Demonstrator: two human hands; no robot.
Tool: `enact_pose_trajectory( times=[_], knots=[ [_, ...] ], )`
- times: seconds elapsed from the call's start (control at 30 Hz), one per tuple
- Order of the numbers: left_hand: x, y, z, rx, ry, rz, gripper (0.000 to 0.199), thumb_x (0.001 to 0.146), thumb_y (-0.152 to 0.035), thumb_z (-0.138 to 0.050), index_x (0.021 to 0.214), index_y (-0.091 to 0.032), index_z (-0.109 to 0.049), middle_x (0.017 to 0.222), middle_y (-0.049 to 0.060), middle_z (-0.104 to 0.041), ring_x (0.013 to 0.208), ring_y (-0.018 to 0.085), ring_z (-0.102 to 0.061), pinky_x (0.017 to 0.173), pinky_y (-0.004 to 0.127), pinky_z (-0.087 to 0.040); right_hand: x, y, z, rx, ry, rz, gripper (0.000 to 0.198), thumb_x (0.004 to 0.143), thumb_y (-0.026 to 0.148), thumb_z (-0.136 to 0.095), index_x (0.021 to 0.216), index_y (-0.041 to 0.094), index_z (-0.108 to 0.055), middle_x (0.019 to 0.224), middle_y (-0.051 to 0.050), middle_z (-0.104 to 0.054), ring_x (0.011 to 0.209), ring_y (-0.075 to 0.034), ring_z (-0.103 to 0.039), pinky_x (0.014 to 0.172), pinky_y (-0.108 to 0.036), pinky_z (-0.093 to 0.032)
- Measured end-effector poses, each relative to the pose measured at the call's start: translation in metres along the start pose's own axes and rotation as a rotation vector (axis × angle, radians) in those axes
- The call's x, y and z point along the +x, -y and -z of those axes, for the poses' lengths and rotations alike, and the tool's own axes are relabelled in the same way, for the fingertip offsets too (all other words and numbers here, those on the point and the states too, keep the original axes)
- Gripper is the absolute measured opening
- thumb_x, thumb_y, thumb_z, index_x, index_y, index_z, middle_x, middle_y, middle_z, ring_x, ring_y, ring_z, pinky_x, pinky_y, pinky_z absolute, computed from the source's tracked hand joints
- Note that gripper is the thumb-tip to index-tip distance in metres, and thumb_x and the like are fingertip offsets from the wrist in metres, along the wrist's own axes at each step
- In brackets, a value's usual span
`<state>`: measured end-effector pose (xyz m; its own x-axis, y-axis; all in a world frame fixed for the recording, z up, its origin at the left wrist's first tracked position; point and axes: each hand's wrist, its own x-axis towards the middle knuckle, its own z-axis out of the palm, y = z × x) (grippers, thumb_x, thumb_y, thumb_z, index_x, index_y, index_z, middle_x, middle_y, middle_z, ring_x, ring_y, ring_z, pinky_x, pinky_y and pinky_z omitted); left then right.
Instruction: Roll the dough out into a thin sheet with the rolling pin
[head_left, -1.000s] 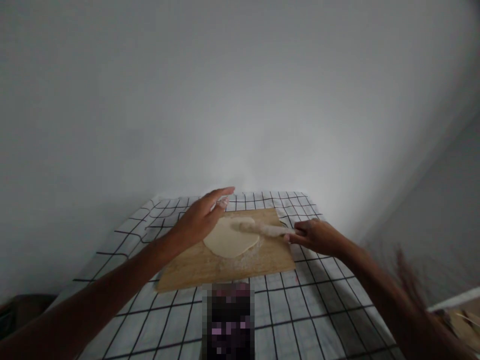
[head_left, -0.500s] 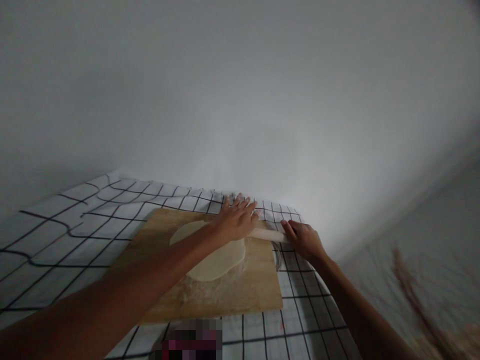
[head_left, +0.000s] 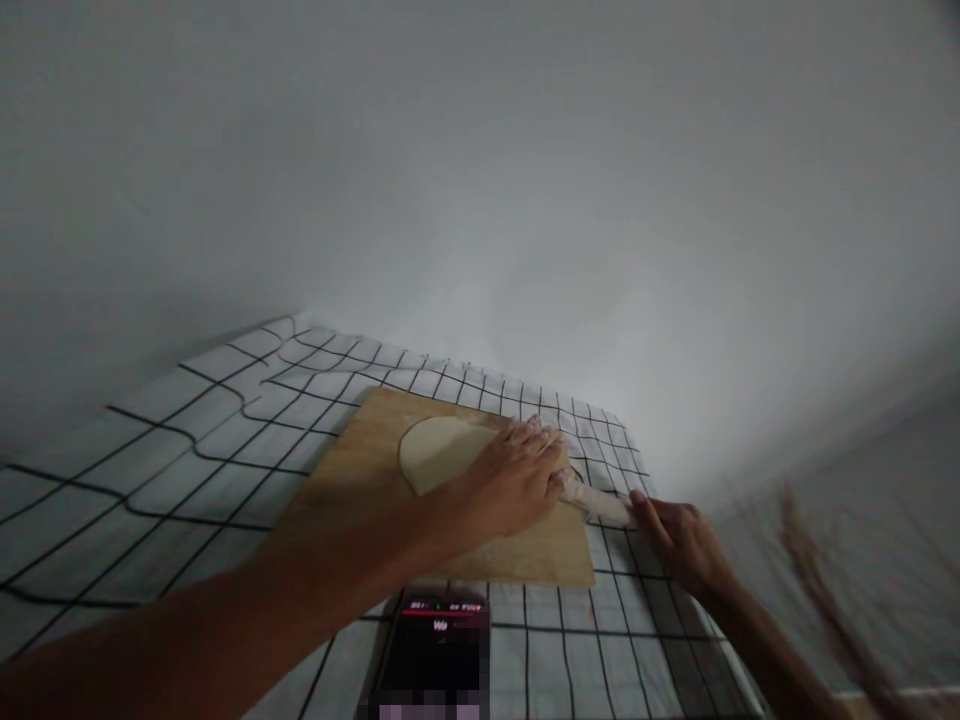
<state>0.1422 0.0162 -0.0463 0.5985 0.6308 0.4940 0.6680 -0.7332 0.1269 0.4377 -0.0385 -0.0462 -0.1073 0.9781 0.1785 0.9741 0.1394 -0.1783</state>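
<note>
A pale, flattened round of dough [head_left: 439, 452] lies on a wooden board [head_left: 337, 490], partly hidden behind my left forearm. My left hand [head_left: 517, 475] is over the board's right side, its fingers curled on a floury rolling pin [head_left: 604, 504]. Beyond the board's right edge, my right hand [head_left: 682, 540] grips the pin's outer end, thumb along the top. The pin slants down to the right, and its inner part is covered by my left hand.
A white cloth with black grid lines [head_left: 270, 440] covers the table. A phone with a lit screen [head_left: 435, 650] lies in front of the board. Behind the table rises a pale wall [head_left: 450, 200]; blurred dry twigs [head_left: 817, 580] stand at the right.
My view has shifted, showing more of the phone. Both hands and the rolling pin are farther right and lower. My left hand's spread fingers have curled onto the pin.
</note>
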Motion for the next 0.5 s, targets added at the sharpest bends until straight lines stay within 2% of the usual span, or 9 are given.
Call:
enact_pose_trajectory(
  times=[0.07,0.13,0.2,0.3,0.43,0.5],
  knots=[
    [-0.014,-0.009,0.017,0.000,0.027,-0.053,0.045,0.108,-0.034,-0.037,0.143,-0.011,-0.054,0.150,0.015,-0.057,0.147,0.027,-0.044,0.124,0.044,-0.032,-0.009,0.006,0.003,0.034,-0.071,-0.009,0.064,0.106,0.060,-0.031,0.057,0.023,-0.048,0.051,-0.001,-0.049,0.046,-0.015,-0.045,0.052,-0.031,-0.027],
    [-0.029,-0.013,0.031,0.000,0.032,-0.056,0.047,0.109,-0.037,-0.034,0.144,-0.010,-0.052,0.151,0.015,-0.056,0.148,0.026,-0.043,0.123,0.042,-0.033,-0.010,0.015,0.004,0.086,-0.088,-0.001,0.065,0.105,0.061,-0.032,0.053,0.023,-0.041,0.049,0.000,-0.044,0.045,-0.014,-0.042,0.051,-0.031,-0.024],
    [-0.044,-0.011,0.040,0.013,0.026,-0.010,0.049,0.110,-0.039,-0.032,0.147,-0.011,-0.050,0.155,0.014,-0.052,0.150,0.028,-0.040,0.124,0.046,-0.033,-0.006,0.027,0.001,0.121,-0.061,0.012,0.064,0.105,0.061,-0.032,0.054,0.023,-0.040,0.049,0.001,-0.044,0.046,-0.013,-0.043,0.051,-0.030,-0.023],
    [-0.058,0.001,0.039,0.064,0.032,0.082,0.050,0.109,-0.041,-0.034,0.148,-0.013,-0.050,0.157,0.014,-0.050,0.151,0.032,-0.037,0.125,0.055,-0.027,0.005,0.044,-0.007,0.091,-0.035,0.032,0.061,0.106,0.060,-0.033,0.059,0.023,-0.047,0.052,0.001,-0.050,0.048,-0.014,-0.047,0.054,-0.029,-0.027],
    [-0.041,0.027,0.021,0.115,0.035,0.176,0.050,0.108,-0.044,-0.037,0.147,-0.018,-0.053,0.156,0.012,-0.052,0.151,0.035,-0.035,0.124,0.063,-0.024,0.025,0.051,-0.020,0.078,-0.167,0.090,0.051,0.108,0.053,-0.030,0.076,0.024,-0.057,0.077,-0.003,-0.064,0.065,-0.017,-0.058,0.062,-0.029,-0.039],
    [-0.020,0.041,0.013,0.114,0.033,0.219,0.048,0.107,-0.044,-0.037,0.144,-0.021,-0.057,0.152,0.012,-0.056,0.150,0.036,-0.038,0.122,0.064,-0.026,0.041,0.048,-0.025,0.107,-0.229,0.129,0.049,0.109,0.049,-0.027,0.088,0.023,-0.063,0.093,-0.007,-0.068,0.081,-0.020,-0.064,0.075,-0.032,-0.048]
  ],
)
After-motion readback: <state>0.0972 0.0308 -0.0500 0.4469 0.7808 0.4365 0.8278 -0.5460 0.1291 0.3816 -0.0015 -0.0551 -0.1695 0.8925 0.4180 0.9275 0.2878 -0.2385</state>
